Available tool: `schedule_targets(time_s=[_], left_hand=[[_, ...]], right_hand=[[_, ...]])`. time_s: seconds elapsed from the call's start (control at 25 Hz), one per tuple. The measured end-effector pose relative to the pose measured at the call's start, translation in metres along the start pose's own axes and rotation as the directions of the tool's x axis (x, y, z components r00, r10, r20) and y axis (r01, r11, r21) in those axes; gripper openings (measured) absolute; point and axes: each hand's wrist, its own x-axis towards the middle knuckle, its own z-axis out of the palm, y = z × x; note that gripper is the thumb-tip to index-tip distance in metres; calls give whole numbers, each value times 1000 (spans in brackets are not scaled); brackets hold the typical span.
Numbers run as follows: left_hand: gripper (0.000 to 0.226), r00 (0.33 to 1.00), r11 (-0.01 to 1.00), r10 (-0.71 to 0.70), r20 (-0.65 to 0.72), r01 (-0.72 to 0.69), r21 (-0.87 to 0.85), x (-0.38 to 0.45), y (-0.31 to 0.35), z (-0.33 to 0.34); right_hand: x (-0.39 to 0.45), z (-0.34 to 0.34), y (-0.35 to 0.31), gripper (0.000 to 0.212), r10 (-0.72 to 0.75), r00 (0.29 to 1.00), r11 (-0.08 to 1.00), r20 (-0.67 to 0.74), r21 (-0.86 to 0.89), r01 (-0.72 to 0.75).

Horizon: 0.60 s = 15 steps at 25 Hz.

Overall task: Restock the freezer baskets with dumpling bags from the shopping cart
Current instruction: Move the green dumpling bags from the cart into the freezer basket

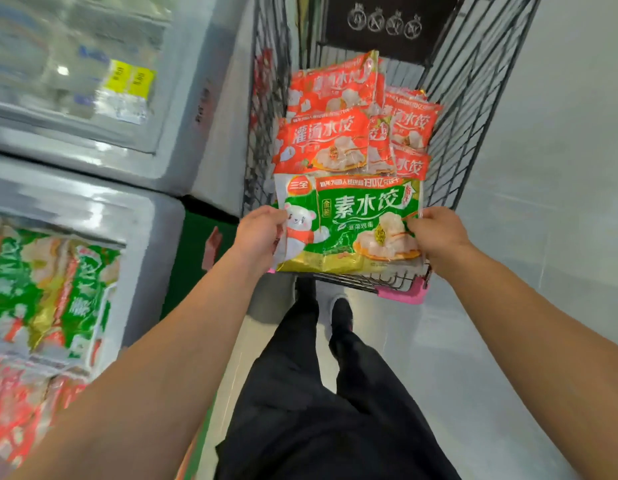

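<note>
green dumpling bag (349, 223) lying at near end of shopping cart (474, 98) | left hand (261, 233) gripping its left edge, right hand (435, 233) pinching its right edge | red dumpling bags (325, 143) piling behind it | freezer baskets (51, 292) sitting left, holding green and red bags

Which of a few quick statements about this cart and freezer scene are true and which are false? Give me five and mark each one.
1. Both hands hold the green dumpling bag. True: the left hand grips its left edge, the right hand its right edge.
2. The shopping cart holds only green bags. False: red dumpling bags are piled behind the green one.
3. The freezer stands to the person's right. False: it is on the left.
4. Green bags already lie in the near freezer compartment. True: green freezer bags show through it.
5. The person wears long sleeves. False: both forearms are bare.
</note>
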Motion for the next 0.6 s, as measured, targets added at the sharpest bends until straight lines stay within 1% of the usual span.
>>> schedule_targets(time_s=[0.08,0.12,0.2,0.32,0.4,0.52,0.6], left_hand=[[9,996,988,-15,91,28,-151,-26,2,-15],[11,995,985,17,97,0,-175,-42,0,-24],[14,994,984,106,-3,-106,-143,-64,-8,-43],[20,959,969,212,-187,-231,-87,-96,-25,-78],[23,925,959,242,-292,-275,-75,-118,-39,-108],[30,858,937,259,-443,-335,-102,-153,-62,-155],[32,824,932,255,-506,-349,-98,-171,-76,-184]], right_hand=[[-14,-10,-5,17,-43,998,997,36,59,41],[-23,-13,-10,14,-76,995,995,61,74,72],[-36,-15,-21,10,-140,983,986,118,111,127],[-65,-7,-39,17,-246,946,967,211,118,225],[-85,9,-49,21,-307,909,952,281,84,295],[-116,48,-61,11,-370,837,921,403,44,386],[-139,76,-72,18,-411,794,898,448,47,438]])
